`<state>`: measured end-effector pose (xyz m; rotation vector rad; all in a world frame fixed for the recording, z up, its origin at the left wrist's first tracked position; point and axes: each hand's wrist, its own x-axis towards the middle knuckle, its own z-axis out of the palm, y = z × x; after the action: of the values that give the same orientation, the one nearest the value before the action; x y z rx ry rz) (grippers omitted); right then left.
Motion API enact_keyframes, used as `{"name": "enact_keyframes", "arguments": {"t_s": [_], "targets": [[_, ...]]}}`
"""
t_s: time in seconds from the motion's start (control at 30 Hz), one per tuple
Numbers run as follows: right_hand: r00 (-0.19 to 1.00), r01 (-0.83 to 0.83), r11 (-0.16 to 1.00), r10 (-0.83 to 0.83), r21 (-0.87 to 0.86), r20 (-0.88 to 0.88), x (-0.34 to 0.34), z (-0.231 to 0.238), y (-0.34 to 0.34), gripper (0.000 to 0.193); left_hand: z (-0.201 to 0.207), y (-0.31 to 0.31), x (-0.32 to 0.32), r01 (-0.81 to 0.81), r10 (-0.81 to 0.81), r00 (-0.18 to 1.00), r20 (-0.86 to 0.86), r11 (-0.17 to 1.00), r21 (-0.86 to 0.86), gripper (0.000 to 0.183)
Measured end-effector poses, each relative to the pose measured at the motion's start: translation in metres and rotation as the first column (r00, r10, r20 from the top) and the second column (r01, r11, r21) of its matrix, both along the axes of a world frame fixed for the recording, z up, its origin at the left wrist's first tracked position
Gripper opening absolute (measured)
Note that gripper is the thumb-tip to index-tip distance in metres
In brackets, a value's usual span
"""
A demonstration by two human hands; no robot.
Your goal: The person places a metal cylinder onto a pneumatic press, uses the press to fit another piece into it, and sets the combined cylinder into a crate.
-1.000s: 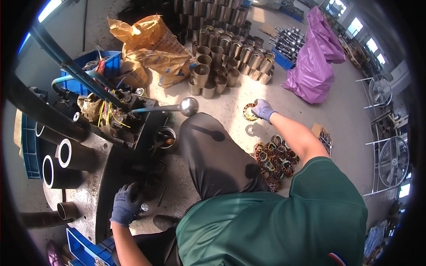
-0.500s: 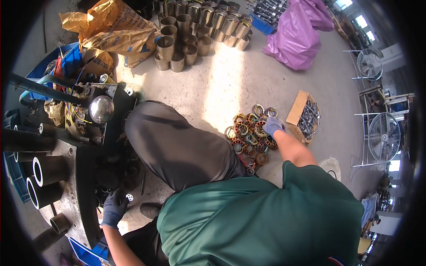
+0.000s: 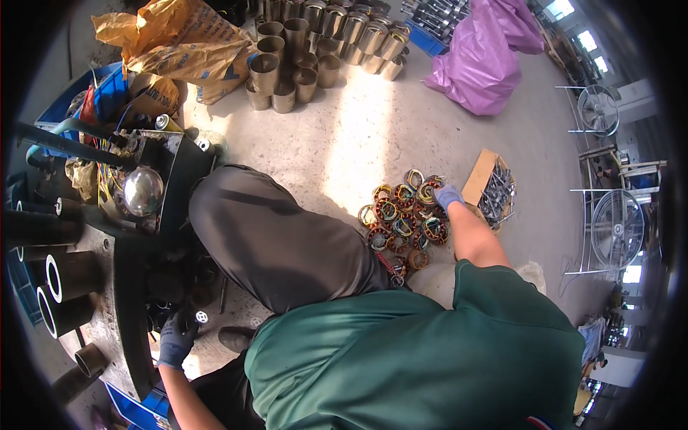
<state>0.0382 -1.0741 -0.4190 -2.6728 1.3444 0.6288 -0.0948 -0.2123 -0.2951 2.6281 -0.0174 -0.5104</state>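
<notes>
Head view: right hand (image 3: 449, 196) at far-right edge of coils (image 3: 403, 227), apparently picking; lifting one calls for firm grasp. Left hand (image 3: 178, 337) beside bench (image 3: 129, 322). Both grips: indiscernible.

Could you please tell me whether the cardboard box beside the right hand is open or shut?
Open: the cardboard box shows grey metal parts inside, with no lid covering them.

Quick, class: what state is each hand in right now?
Left hand: partly curled; grip cannot be told.
Right hand: at the wire-wound rings; grip cannot be told.
</notes>
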Motion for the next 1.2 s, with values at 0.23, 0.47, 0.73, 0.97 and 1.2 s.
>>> {"name": "enact_keyframes", "arguments": {"t_s": [0.23, 0.47, 0.73, 0.97, 1.2], "targets": [[0.953, -0.145, 0.988, 0.154, 0.055, -0.259, -0.014, -0.019, 0.014, 0.062, -0.011, 0.01, -0.006, -0.017, 0.017, 1.0, -0.013, 1.0, 0.018, 0.044], [0.993, -0.116, 0.993, 0.116, 0.006, -0.021, 0.01, -0.012, 0.031, 0.054, -0.008, 0.011, -0.006, -0.039, 0.044, 0.997, -0.07, 0.997, 0.066, 0.05], [0.866, -0.5, 0.833, 0.474, 0.236, 0.159, 0.179, 0.079, 0.186, 0.055, 0.017, -0.013, 0.017, -0.035, 0.065, 0.987, -0.143, 0.978, 0.207, 0.051], [0.017, -1.0, 0.015, 0.99, 0.016, 0.137, 0.271, 0.235, 0.475, 0.052, 0.054, -0.006, 0.006, -0.134, 0.078, 0.969, 0.234, 0.963, 0.235, 0.038], [-0.661, -0.739, -0.673, 0.719, -0.021, 0.213, 0.156, 0.267, 0.616, 0.04, 0.117, 0.009, -0.002, -0.353, 0.266, 0.717, 0.644, 0.935, 0.007, 0.028]]}}
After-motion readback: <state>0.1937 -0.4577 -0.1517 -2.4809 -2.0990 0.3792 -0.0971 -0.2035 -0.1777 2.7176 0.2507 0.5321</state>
